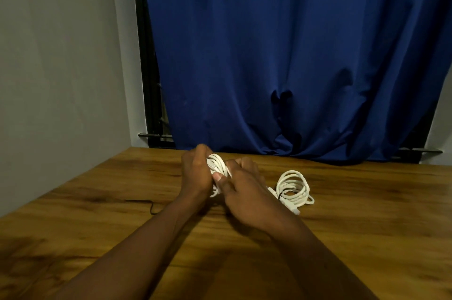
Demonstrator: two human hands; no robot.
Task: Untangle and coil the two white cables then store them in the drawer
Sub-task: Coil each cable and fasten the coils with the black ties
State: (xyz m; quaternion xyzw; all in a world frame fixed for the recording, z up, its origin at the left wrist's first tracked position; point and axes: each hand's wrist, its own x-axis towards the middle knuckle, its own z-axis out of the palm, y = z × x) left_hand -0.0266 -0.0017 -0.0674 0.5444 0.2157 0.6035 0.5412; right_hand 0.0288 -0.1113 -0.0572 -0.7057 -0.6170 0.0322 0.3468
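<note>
Your left hand (pixel 195 172) and right hand (pixel 242 189) both clenched round the loosely wound white cable bundle (pixel 218 165) above the brown wooden table (pixel 97 214); you were coiling the second cable, I judged. At three o'clock lay the finished white cable coil (pixel 293 187), black-tied. Next called for binding yours; no drawer showed.

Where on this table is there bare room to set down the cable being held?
Bare table lies left of the thin black strand and right of the tied coil. Crowded: the middle, where the left hand and right hand grip the other coil.
</note>
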